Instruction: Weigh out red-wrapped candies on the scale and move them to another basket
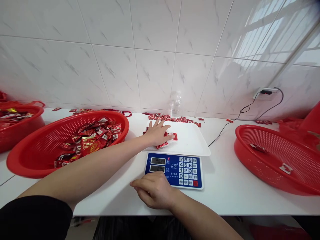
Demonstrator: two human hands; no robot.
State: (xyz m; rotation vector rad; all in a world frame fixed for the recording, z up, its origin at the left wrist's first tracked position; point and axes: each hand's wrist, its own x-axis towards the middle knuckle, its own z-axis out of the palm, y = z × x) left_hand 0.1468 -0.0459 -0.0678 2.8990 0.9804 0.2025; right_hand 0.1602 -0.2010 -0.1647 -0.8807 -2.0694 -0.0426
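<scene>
My left hand [157,134] is spread flat over several small red packets [172,136] on the white weighing tray [192,141] of a digital scale. Its palm hides part of them. The scale's blue keypad panel [175,171] faces me, with two small displays at its left; the digits are hard to read. In front of that panel, overlapping its lower left corner, my right hand [155,190] rests with the fingers curled in. Nothing shows in it.
At the left, a red plastic basket [32,163] holds many red packets, with another red basket [37,116] beyond. A third basket [265,166] at the right has a few packets. More packets [172,118] and a clear bottle [176,103] stand along the wall. A cable [222,130] runs to an outlet.
</scene>
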